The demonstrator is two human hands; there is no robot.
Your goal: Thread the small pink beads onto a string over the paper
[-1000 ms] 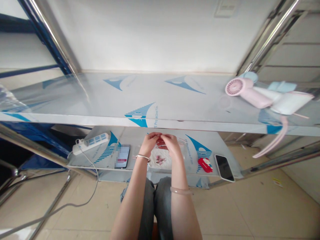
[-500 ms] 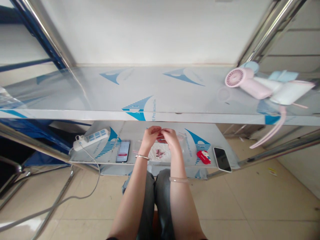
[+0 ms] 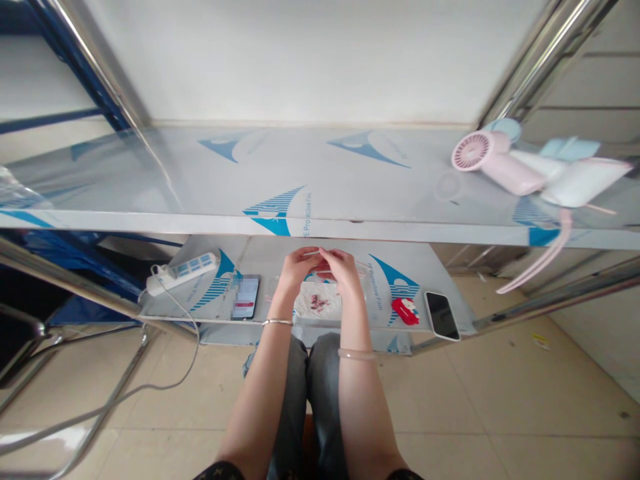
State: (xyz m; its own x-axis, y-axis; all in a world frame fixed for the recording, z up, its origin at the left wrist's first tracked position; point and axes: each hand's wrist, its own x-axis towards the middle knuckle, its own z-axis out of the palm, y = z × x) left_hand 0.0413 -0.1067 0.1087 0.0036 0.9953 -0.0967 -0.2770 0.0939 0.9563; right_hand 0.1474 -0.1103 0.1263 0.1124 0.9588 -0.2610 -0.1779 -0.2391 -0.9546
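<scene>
My left hand (image 3: 297, 268) and my right hand (image 3: 343, 269) meet at the fingertips above the lower shelf. Their fingers are bent and pressed together, and whatever they pinch is too small or hidden to make out. Something reddish (image 3: 324, 267) shows between the hands; I cannot tell whether it is held or lies behind them. Just below them, a white crinkled tissue (image 3: 306, 301) lies on the shelf with small dark red pieces (image 3: 319, 304) on it. A clear plastic sheet or tray edge partly shows around the tissue.
On the lower shelf (image 3: 270, 253) lie a power strip (image 3: 183, 272), a phone (image 3: 246, 297), a red figured item (image 3: 404, 311) and another phone (image 3: 443, 316). The upper shelf (image 3: 380, 193) overhangs just beyond my hands, carrying handheld fans (image 3: 515, 172) at right. A grey cable (image 3: 150, 388) hangs at left.
My fingers have shifted against each other, and the right fingers now reach further across toward the left. Both wrists moved slightly left. The things on the shelves stay put.
</scene>
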